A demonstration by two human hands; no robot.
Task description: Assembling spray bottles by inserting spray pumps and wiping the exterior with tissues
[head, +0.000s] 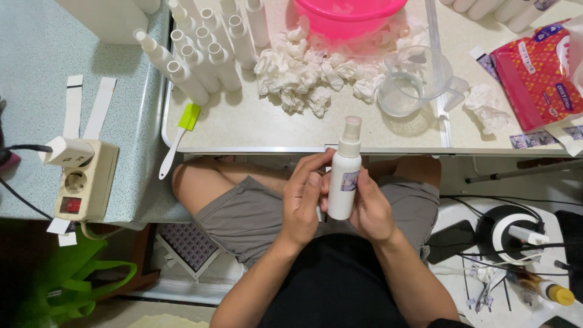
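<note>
Head view: white spray bottle [344, 176] held upright over the lap, just below the surface [243, 124] edge. Left hand [302, 203] fingers press flat on its small label, smoothing it; right hand [371, 209] fingers wrap the back as a brace. Uncapped white bottles [200, 58], crumpled tissues [310, 76], clear jug [416, 79] sit above.

We see both forearms rising toward twelve o'clock, the left hand [302, 203] and right hand [371, 209] close together above our lap, fingers curled inward.
</note>
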